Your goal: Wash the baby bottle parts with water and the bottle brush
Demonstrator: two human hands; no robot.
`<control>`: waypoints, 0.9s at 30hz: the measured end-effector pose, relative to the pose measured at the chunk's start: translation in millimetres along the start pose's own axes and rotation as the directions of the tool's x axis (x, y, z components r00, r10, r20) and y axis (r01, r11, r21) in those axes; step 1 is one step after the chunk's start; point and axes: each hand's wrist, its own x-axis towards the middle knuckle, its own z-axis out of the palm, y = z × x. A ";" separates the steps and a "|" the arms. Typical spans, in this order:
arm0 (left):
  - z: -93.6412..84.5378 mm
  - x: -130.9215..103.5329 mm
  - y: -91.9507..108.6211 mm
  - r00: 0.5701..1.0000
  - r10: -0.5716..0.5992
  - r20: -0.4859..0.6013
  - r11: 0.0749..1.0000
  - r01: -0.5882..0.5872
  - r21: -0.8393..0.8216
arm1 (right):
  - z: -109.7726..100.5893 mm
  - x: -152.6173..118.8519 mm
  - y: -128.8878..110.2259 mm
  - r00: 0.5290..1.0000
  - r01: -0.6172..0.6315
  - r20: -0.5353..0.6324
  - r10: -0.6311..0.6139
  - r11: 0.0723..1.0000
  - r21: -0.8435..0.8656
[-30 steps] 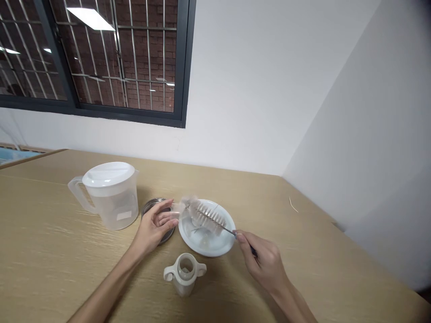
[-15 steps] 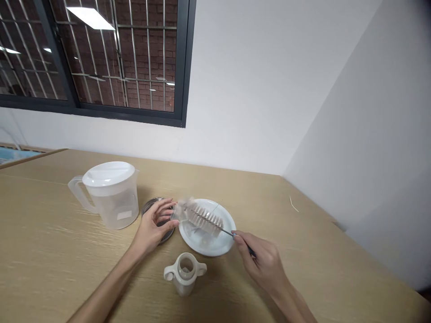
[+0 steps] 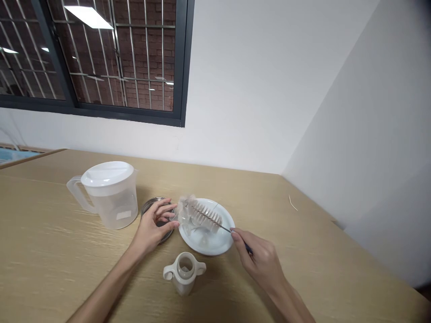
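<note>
My right hand (image 3: 261,258) is closed around the dark handle of a bottle brush (image 3: 210,216), whose white bristles slant up to the left above a white plate (image 3: 205,251). At the brush's far end, the thumb and curved fingers of my left hand (image 3: 156,224) hold a clear plastic piece (image 3: 174,216). The brush tip lies in or against it; I cannot tell which. Partly hidden under my left hand is a round metal dish (image 3: 145,205). Nearer to me stands a white two-handled bottle (image 3: 184,282), upright with its mouth uncovered.
A translucent pitcher (image 3: 116,204) with a white lid stands to the left of my left hand. A thin pale strip (image 3: 292,203) lies on the wooden table (image 3: 313,264) at the right. The wall and a barred window (image 3: 124,58) rise behind the table.
The brush has shifted very slightly in my right hand's grip, and its tip looks less blurred. My left hand stays in nearly the same place.
</note>
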 end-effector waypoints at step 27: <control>0.9 0.8 -4.5 1.000 -0.003 -0.011 0.975 0.000 -0.222 | -2.1 -1.8 6.5 0.990 -0.144 -0.006 0.143 0.989 -0.027</control>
